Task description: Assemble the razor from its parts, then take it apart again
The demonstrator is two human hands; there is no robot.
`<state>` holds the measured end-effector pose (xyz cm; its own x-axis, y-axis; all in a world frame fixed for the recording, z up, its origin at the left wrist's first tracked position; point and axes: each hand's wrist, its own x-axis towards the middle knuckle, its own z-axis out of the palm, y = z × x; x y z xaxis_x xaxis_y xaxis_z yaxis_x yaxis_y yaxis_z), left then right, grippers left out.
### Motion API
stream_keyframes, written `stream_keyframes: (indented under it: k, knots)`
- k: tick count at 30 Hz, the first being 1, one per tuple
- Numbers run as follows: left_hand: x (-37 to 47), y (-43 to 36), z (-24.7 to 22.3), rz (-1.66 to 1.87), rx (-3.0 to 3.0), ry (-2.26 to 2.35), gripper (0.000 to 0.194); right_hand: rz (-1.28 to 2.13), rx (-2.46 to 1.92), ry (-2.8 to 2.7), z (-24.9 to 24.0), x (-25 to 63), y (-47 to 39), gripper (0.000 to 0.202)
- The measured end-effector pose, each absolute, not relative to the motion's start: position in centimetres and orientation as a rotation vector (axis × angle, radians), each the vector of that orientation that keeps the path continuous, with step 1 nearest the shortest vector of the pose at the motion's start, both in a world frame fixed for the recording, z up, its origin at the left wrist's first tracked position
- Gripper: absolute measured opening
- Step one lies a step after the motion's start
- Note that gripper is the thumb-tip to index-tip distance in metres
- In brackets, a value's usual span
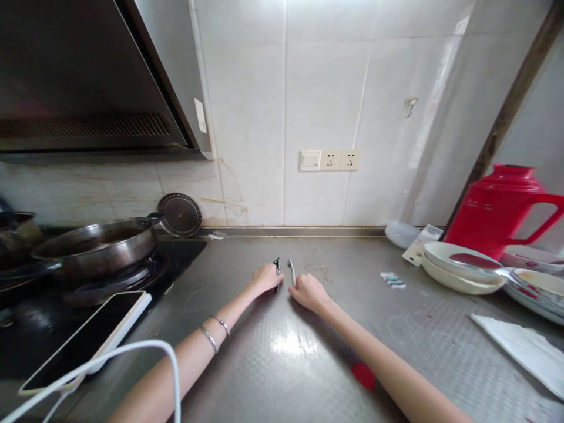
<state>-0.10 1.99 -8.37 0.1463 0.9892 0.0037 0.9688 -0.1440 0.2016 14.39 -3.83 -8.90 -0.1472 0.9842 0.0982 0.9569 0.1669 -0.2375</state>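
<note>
My left hand (265, 278), with two bracelets on its wrist, is closed on a small black object (277, 265) with shiny edges. Most of that object is hidden by the fingers, so its kind does not show. Just to the right, my right hand (308, 292) is closed at the lower end of a slim whitish stick (291, 270) with a dark tip. The two hands are a short gap apart, low over the metal counter (247, 376). A red flat piece (363, 376) lies partly behind my right forearm.
At left, a steel pan (97, 241) sits on the black stove (185, 252), and a phone (88, 341) with a white cable (127, 345) is nearer. At right are a small packet (392, 280), stacked bowls (460, 276), a red thermos jug (497, 211) and white paper (520, 346).
</note>
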Motion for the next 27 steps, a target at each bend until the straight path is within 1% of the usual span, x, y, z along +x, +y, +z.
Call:
stream_keyframes:
  k: [11, 15, 18, 22, 24, 27]
  knots:
    - [0.8, 1.9, -8.7, 0.177, 2.281, 1.962, 0.031, 0.1, -1.904, -2.267, -9.0, 13.8, -3.8, 0.036]
    - [0.8, 1.8, -8.9, 0.169, 2.304, 1.953, 0.032, 0.087, -1.903, -2.282, -8.7, 13.8, -4.0, 0.039]
    - [0.5, 1.8, -8.8, 0.177, 2.328, 1.935, 0.039, 0.064, -1.89, -2.287, -7.9, 15.1, -4.1, 0.038]
    - [-1.0, 2.0, -8.1, 0.21, 2.334, 1.943, 0.049, 0.103, -1.685, -2.337, -5.6, 21.4, -3.8, 0.021]
    - [-2.4, 2.3, -7.5, 0.234, 2.341, 1.928, 0.048, 0.081, -1.593, -2.345, -4.5, 26.3, -3.4, 0.021]
    - [-4.6, 2.9, -6.6, 0.302, 2.331, 1.936, 0.044, -0.015, -1.7, -2.298, -3.9, 34.2, -2.7, 0.023]
